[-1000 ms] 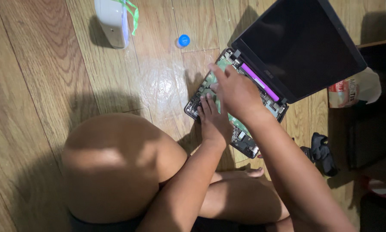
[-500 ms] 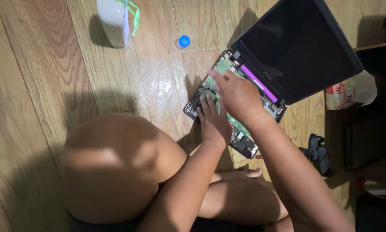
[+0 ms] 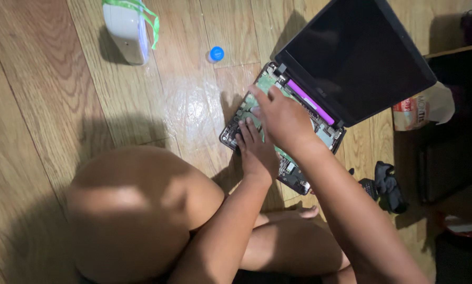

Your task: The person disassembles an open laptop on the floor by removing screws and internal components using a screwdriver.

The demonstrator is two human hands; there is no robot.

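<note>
Person seated cross-legged on wood floor (image 3: 46, 137), knee (image 3: 136, 210) at 7 o'clock of frame. Opened laptop (image 3: 299, 113) lies on the floor just past the legs, centre to 2 o'clock; keyboard cover is off, green circuit board (image 3: 265, 84) exposed, dark screen (image 3: 359, 52) tilted back toward 1 o'clock, purple strip (image 3: 309, 101) along the hinge edge.

Left hand (image 3: 254, 150) flat on the near-left edge of the laptop base, fingers spread and pressing down, not gripping; looks like it pins the chassis so it won't slide. Right hand (image 3: 283, 118) over the middle of the board, fingers extended toward 11 o'clock with fingertips on a component near the upper-left corner; whether it pinches something small underneath cannot be told, palm hides it.

Around it: small blue cap (image 3: 216, 53) on the floor at 11 o'clock of the laptop, well apart. White box-shaped device with green ribbon (image 3: 126, 29) further out at 10 o'clock, near the top edge. Crumpled white and red bag (image 3: 422, 108) at 3 o'clock beside dark furniture. Black crumpled item (image 3: 388, 184) on the floor at 4 o'clock, near the right forearm.
</note>
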